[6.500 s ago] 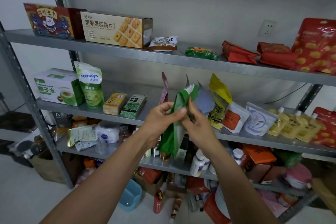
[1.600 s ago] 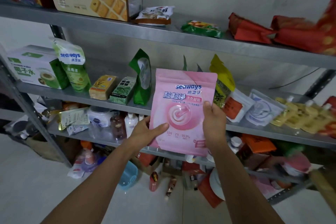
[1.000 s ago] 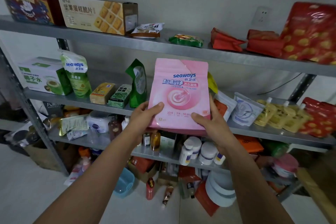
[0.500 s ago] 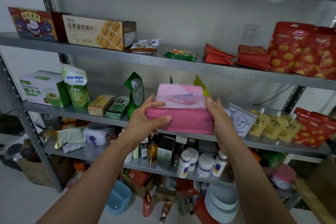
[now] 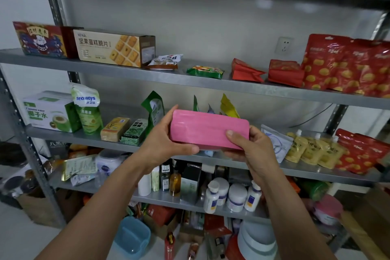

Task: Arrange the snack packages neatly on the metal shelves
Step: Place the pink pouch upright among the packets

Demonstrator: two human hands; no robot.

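**Pink pouch held flat-end-on in front of the middle shelf**

Pink pouch (image 5: pixel 209 130) is off the shelving, gripped by both hands, its broad pink underside turned to the camera. At its 9 o'clock end the left hand (image 5: pixel 164 145) clasps it, fingers curled over the top edge and thumb along the lower edge. At its 3 o'clock end the right hand (image 5: pixel 251 148) grips it, thumb pressed on the facing side and fingers wrapped behind. Just behind runs the middle shelf (image 5: pixel 316 172). A green pouch (image 5: pixel 155 110) stands on it at 10 o'clock, a yellow pouch (image 5: pixel 229 107) pokes up at 1 o'clock, and a white pouch (image 5: pixel 274 143) leans at 3 o'clock, with yellow spouted pouches (image 5: pixel 310 150) beyond. On the shelf above, a biscuit box (image 5: pixel 114 47) sits at 11 o'clock and red bags (image 5: pixel 346 63) at 2 o'clock.
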